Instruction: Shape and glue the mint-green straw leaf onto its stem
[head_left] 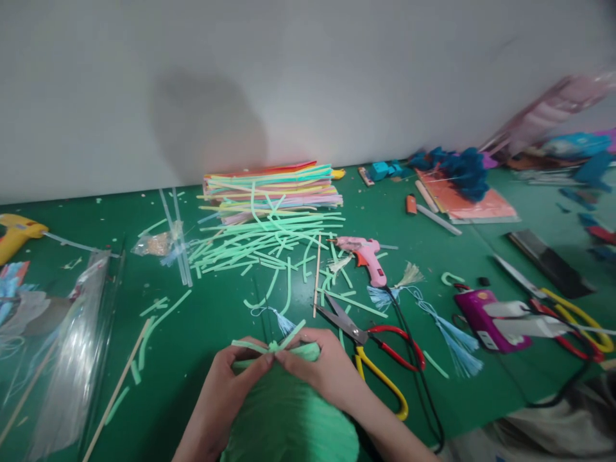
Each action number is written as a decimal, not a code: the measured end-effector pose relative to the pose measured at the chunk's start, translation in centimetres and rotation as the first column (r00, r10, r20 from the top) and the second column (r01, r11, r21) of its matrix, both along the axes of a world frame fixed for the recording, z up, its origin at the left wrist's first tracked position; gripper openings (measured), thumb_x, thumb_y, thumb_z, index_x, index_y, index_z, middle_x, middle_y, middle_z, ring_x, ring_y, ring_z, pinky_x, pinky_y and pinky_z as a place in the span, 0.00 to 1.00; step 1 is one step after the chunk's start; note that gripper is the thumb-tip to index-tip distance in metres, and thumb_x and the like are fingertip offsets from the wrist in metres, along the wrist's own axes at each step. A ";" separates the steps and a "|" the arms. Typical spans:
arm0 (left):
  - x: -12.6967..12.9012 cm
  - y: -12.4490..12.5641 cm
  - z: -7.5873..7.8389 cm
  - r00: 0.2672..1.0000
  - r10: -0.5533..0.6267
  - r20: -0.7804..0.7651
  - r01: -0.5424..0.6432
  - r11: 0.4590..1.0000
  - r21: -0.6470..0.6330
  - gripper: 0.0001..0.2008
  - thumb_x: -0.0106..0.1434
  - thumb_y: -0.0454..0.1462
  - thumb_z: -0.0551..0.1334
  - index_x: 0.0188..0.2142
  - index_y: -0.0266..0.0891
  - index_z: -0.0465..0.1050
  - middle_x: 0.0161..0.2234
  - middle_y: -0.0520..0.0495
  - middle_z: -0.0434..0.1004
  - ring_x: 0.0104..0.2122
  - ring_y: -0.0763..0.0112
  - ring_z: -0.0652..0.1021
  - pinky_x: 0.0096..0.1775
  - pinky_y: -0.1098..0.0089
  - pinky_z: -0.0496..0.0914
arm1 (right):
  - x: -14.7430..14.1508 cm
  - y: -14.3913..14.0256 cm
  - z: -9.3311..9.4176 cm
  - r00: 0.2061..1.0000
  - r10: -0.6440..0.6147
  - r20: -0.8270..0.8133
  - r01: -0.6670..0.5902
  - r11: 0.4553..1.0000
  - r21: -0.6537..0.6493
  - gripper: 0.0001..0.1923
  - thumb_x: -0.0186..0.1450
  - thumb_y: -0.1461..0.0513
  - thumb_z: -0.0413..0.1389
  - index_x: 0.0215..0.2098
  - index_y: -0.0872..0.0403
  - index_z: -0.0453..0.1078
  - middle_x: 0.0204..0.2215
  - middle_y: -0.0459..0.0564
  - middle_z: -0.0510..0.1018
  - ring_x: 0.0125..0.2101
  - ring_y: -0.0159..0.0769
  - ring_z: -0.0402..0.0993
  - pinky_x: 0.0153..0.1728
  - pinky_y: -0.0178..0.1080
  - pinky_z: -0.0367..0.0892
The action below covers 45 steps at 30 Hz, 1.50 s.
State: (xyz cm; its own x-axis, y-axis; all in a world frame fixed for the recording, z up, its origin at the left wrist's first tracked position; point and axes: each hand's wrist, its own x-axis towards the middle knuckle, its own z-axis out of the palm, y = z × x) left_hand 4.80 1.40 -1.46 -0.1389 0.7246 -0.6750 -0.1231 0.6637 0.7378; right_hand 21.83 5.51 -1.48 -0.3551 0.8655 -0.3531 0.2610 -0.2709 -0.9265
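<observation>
Lying at the near edge of the green table, a green foam bundle is pinched shut at its top between the left hand and right hand. A thin strip crosses just above the fingertips (long axis left-right), equally near both.

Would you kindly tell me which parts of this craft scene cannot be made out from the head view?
- Green paper piece: its lower part is cut off by the bottom edge, its top hidden by the left hand and right hand.
- Pink sheets at far right: blurred.
- Yellow glue gun: cut off by the left edge.
- Clear plastic bag: contents too small to tell.
</observation>
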 end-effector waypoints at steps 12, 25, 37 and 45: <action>-1.9 -0.8 -0.3 0.970 0.037 0.238 -0.047 0.998 0.036 0.20 0.53 0.50 0.70 0.41 0.40 0.79 0.38 0.47 0.83 0.38 0.63 0.79 0.40 0.70 0.72 | -0.3 -0.1 -0.1 0.991 -0.092 -0.095 0.095 0.995 0.024 0.14 0.64 0.52 0.58 0.35 0.55 0.79 0.32 0.49 0.82 0.35 0.39 0.76 0.39 0.35 0.68; -0.8 -1.3 1.2 0.985 0.114 0.128 -0.116 0.993 0.012 0.16 0.50 0.45 0.73 0.30 0.40 0.73 0.23 0.56 0.74 0.22 0.76 0.70 0.24 0.77 0.63 | 0.3 -1.2 -0.6 0.984 -0.030 -0.174 0.029 1.000 -0.009 0.09 0.63 0.56 0.60 0.32 0.54 0.75 0.30 0.47 0.78 0.34 0.35 0.73 0.39 0.34 0.66; -0.7 -1.5 1.5 0.987 0.113 0.113 -0.115 0.993 0.014 0.18 0.50 0.45 0.73 0.26 0.40 0.66 0.31 0.52 0.78 0.27 0.73 0.72 0.29 0.76 0.65 | 0.6 -1.9 -1.4 0.879 -0.285 -0.383 0.172 0.938 -0.302 0.19 0.58 0.53 0.66 0.44 0.52 0.72 0.34 0.45 0.75 0.22 0.22 0.60 0.23 0.29 0.53; -0.4 -1.2 1.9 0.994 0.067 0.086 -0.069 0.997 0.021 0.18 0.47 0.44 0.73 0.23 0.39 0.66 0.31 0.50 0.79 0.27 0.70 0.74 0.29 0.73 0.65 | 0.6 -2.0 -1.0 0.908 -0.283 -0.309 0.207 0.944 -0.258 0.16 0.59 0.49 0.64 0.32 0.54 0.73 0.26 0.45 0.74 0.19 0.26 0.59 0.20 0.32 0.53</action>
